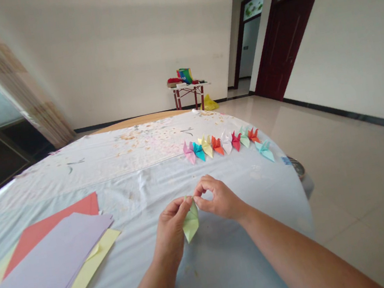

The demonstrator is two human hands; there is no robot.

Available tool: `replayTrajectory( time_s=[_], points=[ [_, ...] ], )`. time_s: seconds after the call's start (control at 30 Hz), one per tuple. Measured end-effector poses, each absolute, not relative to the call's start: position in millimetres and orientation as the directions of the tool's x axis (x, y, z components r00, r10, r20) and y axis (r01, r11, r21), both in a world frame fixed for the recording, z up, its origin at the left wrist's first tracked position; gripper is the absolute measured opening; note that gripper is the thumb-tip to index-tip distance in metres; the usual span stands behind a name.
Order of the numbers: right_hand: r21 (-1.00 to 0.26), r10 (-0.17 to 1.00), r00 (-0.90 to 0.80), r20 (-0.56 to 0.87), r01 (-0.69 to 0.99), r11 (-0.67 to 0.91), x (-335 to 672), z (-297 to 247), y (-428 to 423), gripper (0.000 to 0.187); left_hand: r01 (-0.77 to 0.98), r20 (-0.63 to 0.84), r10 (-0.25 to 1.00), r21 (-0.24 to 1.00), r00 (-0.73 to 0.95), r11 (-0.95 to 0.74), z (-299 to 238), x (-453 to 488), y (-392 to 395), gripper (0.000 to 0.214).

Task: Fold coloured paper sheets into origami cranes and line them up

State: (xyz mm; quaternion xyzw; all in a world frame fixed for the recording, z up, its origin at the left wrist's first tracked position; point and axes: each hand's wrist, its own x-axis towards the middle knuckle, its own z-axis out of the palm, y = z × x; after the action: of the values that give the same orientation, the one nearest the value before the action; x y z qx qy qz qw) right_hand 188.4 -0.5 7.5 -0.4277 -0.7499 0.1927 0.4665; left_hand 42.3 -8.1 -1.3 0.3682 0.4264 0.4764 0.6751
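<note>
A small, light green folded paper piece [191,223] hangs between both my hands above the table. My left hand [171,231] pinches its upper left side, fingers closed on it. My right hand [218,199] pinches the top tip with thumb and forefinger, the other fingers curled. Beyond the hands a row of several folded paper cranes [221,144] in pink, blue, yellow, orange, white, red and green stands on the cloth.
A round table with a pale blue cloth [140,180] fills the view. Large sheets of lilac, red and yellow paper [47,266] lie at the left. A small red-legged table [188,91] with bags stands by the far wall. Dark red doors [284,38] are at right.
</note>
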Motion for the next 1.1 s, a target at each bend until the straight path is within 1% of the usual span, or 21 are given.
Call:
replayTrajectory(
  time_s=[0.23,0.57,0.77,1.1],
  points=[
    [-0.702,0.829,-0.192,0.524,0.454,0.549,187.9,7.7,-0.4,0.005,-0.324,-0.235,0.956,0.903,0.176,0.282,-2.3,42.6,-6.4,0.026],
    [-0.657,0.829,-0.209,0.519,0.522,0.544,188.9,8.2,-0.5,0.006,-0.331,-0.225,0.966,0.908,0.128,0.256,-3.6,43.9,-7.6,0.026],
    [-0.653,0.837,-0.223,0.5,0.537,0.534,189.6,7.7,-0.6,0.006,-0.306,-0.23,0.963,0.915,0.138,0.262,-2.9,43.4,-5.4,0.027],
    [-0.672,0.841,-0.223,0.492,0.517,0.53,190.2,7.2,0.3,0.007,-0.338,-0.224,0.962,0.903,0.158,0.266,-0.2,42.7,-6.1,0.026]
  ],
)
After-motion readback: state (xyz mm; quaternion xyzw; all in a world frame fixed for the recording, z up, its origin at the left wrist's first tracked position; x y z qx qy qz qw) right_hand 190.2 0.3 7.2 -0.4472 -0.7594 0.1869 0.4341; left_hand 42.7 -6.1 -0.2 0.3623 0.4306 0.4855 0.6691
